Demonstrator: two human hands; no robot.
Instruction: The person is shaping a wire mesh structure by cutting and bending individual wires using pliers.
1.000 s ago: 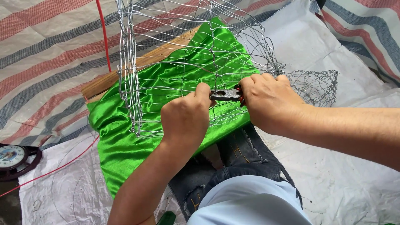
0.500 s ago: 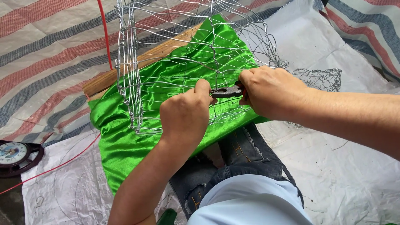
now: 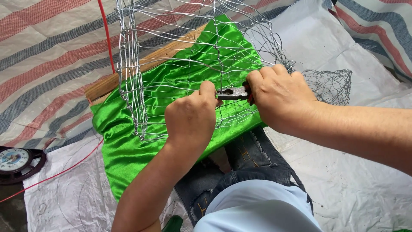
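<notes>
The right hand [image 3: 279,96] is clenched around the handles of a pair of pliers [image 3: 232,93]; only the metal head and pivot show, and the grips are hidden inside the fist apart from a sliver of red at the knuckles. The plier tips point left and meet the left hand [image 3: 191,118], whose thumb and fingers are pinched together at that spot. What they pinch is covered by the fingers; it is most likely a strand of the wire cage [image 3: 180,64], but the wire there is too thin to make out.

The cage stands over a green satin cloth [image 3: 124,150] draped across a wooden board [image 3: 128,75], and its top is cut off by the upper edge. The cloth hangs down onto the person's jeans [image 3: 253,159]. To the right, just past the right hand, lies a small mesh cone [image 3: 328,86] on white sheeting [image 3: 356,172]. A red cord [image 3: 105,38] runs down on the left, and a round clock [image 3: 15,161] lies at the left edge, partly cut off.
</notes>
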